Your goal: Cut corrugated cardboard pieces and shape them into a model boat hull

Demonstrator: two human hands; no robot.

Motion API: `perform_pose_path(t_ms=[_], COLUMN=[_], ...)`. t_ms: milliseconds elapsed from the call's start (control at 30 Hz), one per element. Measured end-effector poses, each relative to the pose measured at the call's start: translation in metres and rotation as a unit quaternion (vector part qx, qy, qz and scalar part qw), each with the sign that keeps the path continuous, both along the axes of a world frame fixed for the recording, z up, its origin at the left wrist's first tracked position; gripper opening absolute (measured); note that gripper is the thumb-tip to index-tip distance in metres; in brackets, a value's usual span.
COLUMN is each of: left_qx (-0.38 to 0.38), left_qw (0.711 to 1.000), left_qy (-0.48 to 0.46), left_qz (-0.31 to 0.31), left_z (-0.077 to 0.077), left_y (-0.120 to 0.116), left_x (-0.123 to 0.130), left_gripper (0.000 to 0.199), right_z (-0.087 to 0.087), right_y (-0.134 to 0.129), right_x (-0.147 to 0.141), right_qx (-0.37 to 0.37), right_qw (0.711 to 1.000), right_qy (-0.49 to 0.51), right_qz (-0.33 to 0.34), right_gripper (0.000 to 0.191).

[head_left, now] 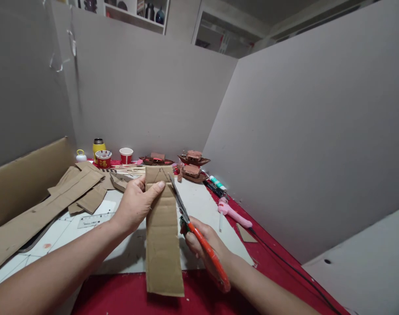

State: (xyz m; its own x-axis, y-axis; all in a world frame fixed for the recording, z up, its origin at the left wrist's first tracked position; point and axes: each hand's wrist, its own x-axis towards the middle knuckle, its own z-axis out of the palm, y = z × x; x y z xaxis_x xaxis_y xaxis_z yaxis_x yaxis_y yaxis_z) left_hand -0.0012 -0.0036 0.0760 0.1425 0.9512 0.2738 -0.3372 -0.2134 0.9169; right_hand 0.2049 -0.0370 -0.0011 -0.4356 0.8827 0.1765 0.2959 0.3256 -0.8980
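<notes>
A long strip of brown cardboard [163,245] is held upright over the table, with faint pen lines near its top edge. My left hand [138,201] grips it near the top, thumb on the face toward me and fingers hidden behind. In my right hand [206,240] is a pair of scissors [206,249] with orange-red handles, its fingers wrapped round the handle. The blades point up and touch the strip's right edge close to the top. Whether they are parted there is hard to make out.
Cut cardboard pieces [64,192] and a clear ruler [94,221] lie at left. Small model boats [192,173], a red paper cup [126,155] and a yellow bottle [98,146] stand at the back. A pink glue gun [234,213] with its cord rests at right, beside the grey partition [304,131].
</notes>
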Motion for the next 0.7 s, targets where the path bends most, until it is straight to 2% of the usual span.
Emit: perform_pose_path(t_ms=[233,500,700], left_qx=[-0.006,-0.028,-0.058], left_qw=[1.0,0.999,0.998], left_qy=[-0.001,-0.014,-0.014], left_qz=[-0.01,-0.02,0.029], left_z=[-0.002,-0.002,0.005], left_y=[-0.001,0.0,-0.007], left_x=[0.0,0.001,0.004], left_gripper=[0.034,0.033,0.034], right_z=[-0.008,0.001,-0.001], right_y=[0.0,-0.009,-0.011], right_x=[0.0,-0.007,-0.011], right_qx=[-0.025,-0.005,0.021], right_qw=[0.999,1.0,1.0], right_qy=[0.03,0.003,0.013], right_qz=[-0.011,-0.03,-0.018], right_gripper=[0.033,0.04,0.045])
